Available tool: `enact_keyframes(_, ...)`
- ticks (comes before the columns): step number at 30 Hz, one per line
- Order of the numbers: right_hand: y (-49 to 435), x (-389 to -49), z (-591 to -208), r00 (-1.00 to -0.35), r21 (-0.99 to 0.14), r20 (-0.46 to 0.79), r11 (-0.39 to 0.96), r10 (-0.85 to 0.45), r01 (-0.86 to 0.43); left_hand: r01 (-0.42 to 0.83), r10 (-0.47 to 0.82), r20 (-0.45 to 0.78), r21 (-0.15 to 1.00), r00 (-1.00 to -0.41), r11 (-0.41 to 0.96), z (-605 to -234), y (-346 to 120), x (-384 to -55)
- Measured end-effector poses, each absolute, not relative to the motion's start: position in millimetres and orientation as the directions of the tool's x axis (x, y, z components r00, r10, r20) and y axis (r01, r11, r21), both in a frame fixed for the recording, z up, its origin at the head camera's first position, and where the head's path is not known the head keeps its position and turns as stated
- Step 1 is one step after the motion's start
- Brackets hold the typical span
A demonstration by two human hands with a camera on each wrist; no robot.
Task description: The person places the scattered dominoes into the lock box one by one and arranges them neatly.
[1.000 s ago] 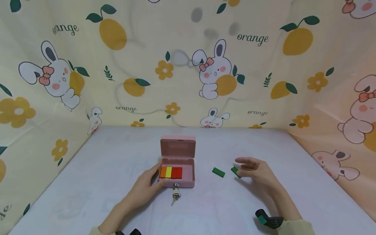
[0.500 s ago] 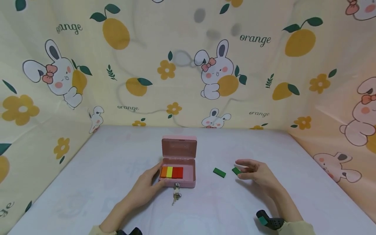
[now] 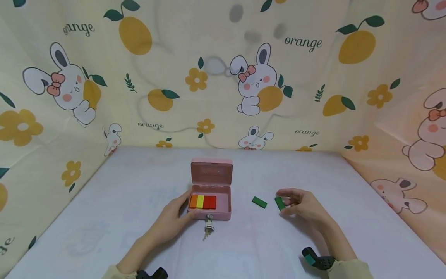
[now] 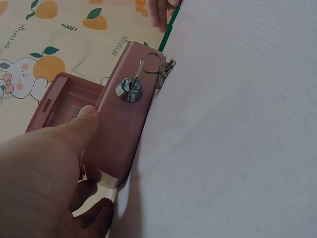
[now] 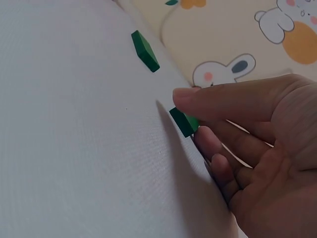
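A pink metal cash box [image 3: 213, 215] stands on the table with its lid [image 3: 211, 173] raised. Inside, at the left, lie an orange block, a yellow block [image 3: 200, 202] and red blocks [image 3: 210, 202] side by side. My left hand [image 3: 170, 223] grips the box's left front corner, thumb on the front rim. Keys [image 4: 166, 72] on a ring hang from the front lock [image 4: 130, 89]. To the right, my right hand [image 3: 306, 205] pinches a green block [image 3: 280, 204] between thumb and fingers, low over the table. Another green block [image 3: 259, 202] lies between that hand and the box.
White cloth covers the table [image 3: 244, 248]. A patterned curtain [image 3: 216, 100] with rabbits and oranges encloses the back and both sides. Each wrist wears a black device, such as the right wrist camera [image 3: 318, 259].
The green block at my right hand has turned more lengthwise and now sits between thumb and fingers. My left hand and the cash box have stayed put; the head view shifted slightly.
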State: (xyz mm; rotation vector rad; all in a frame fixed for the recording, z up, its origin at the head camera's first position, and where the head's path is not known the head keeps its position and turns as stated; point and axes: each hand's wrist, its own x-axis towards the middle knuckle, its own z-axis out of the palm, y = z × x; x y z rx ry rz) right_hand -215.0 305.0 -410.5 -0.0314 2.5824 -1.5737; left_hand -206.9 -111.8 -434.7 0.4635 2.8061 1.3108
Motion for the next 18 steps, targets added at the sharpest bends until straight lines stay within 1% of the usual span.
enact_keyframes(8, 299.5, -215.1, -410.1, -0.993, -0.88, -0.089, 0.473, -0.079, 0.041, 0.26, 0.263, 0.119, 0.75, -0.958, 0.608, -434.8, -114.3, -206.2)
enact_keyframes(18, 296.6, -213.4, -408.6, -0.993, -0.892, -0.097, 0.448, -0.06, 0.06, 0.266, 0.261, 0.129, 0.753, -0.957, 0.602, -438.5, -112.5, -209.4)
